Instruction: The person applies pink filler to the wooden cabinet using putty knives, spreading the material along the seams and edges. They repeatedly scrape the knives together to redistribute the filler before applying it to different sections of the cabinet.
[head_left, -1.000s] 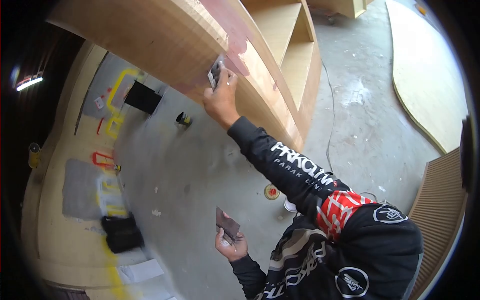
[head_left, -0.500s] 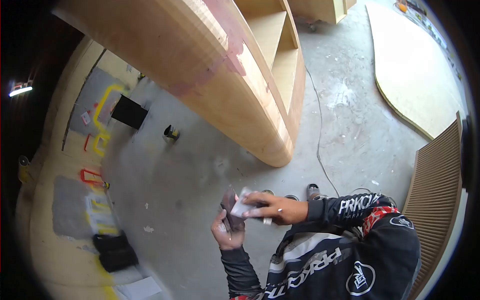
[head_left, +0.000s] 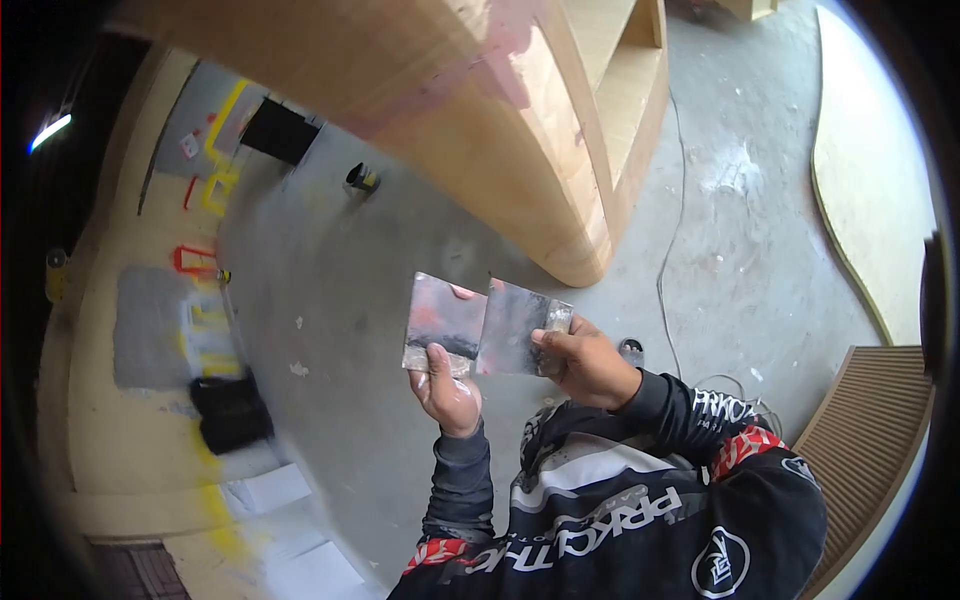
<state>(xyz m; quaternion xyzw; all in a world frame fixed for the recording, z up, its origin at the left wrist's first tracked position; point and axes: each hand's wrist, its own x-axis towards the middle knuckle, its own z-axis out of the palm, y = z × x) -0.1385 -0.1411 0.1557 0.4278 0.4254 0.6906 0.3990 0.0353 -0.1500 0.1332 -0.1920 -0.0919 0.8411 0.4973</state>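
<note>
My left hand (head_left: 450, 397) is closed on a flat, square putty spreader (head_left: 440, 310), its thumb pressed on the lower edge. In my right hand (head_left: 592, 365) is a second putty spreader (head_left: 508, 330), pinched at its right end under the thumb. Both blades face up, smeared grey and pink, their near edges meeting or slightly overlapping. White residue marks my left palm. Beyond them stands a rounded wooden cabinet (head_left: 520, 180) with a pink filler patch (head_left: 505, 60) across its surface.
A cable (head_left: 672, 240) runs along the concrete floor at right. A dark can (head_left: 362, 178) stands left of the cabinet. A slatted panel (head_left: 870, 440) is at lower right, a large pale curved board (head_left: 870, 150) behind it. Black items (head_left: 230, 412) lie at left.
Both putty spreaders have gone from being stacked and tilted together to lying side by side, faces up. My hands have moved up and apart, and the view has shifted.
</note>
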